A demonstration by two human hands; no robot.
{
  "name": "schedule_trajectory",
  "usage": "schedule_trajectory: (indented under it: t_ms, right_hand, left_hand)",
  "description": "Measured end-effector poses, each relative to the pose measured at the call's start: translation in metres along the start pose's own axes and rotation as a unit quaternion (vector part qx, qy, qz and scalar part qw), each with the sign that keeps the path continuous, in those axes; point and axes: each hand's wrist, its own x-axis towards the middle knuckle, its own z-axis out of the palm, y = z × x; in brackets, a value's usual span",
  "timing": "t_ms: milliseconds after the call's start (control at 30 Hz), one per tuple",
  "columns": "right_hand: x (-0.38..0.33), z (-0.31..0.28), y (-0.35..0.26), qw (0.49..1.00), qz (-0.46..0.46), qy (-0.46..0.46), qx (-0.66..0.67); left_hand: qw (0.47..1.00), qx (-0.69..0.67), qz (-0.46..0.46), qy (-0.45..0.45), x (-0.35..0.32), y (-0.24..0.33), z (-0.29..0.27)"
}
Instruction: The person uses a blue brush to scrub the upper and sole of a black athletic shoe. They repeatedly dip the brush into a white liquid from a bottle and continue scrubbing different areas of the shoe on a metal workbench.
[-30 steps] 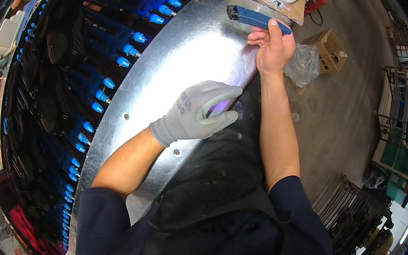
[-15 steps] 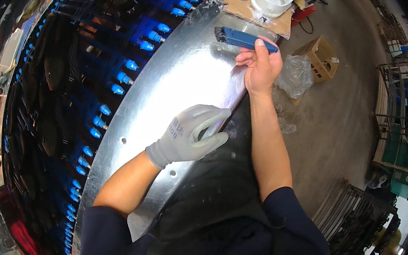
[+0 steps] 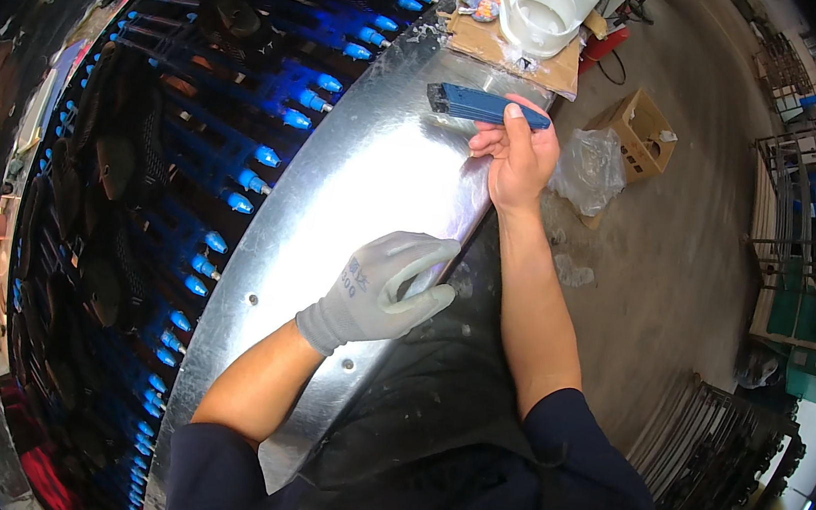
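Metal bench (image 3: 333, 206) beneath half-curled, empty left hand (image 3: 374, 286), outstretched right hand (image 3: 521, 162) closed on blue block (image 3: 468, 103)

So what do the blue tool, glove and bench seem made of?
Blue tool: perhaps plastic, fairly matte, from its even colour; other materials possible.
Glove: likely knit fabric, dull grey, from its soft, close fit.
Bench: almost surely bare metal, shiny, from its glare.

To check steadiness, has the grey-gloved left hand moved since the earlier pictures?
No, not noticeably: the left hand keeps its place beside the small round fitting in the shiny metal table.
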Motion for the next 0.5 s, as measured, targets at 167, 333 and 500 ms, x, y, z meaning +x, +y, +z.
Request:
schedule_trajectory:
  t_ms: [167, 333, 500]
  right_hand:
    - [0.0002, -0.0026, 0.0016, 1.000, -0.002, -0.012, -0.006]
    - [-0.0001, -0.0018, 0.0020, 1.000, -0.001, -0.010, -0.011]
    - [0.0002, -0.0016, 0.0017, 1.000, 0.004, -0.003, -0.010]
  left_hand:
    - [1.000, 0.000, 0.012, 0.001, 0.0006, 0.0005, -0.0002]
    - [1.000, 0.000, -0.005, -0.013, -0.0025, 0.0006, -0.0024]
    - [0.999, 0.002, 0.037, 0.013, -0.0013, -0.0043, 0.0006]
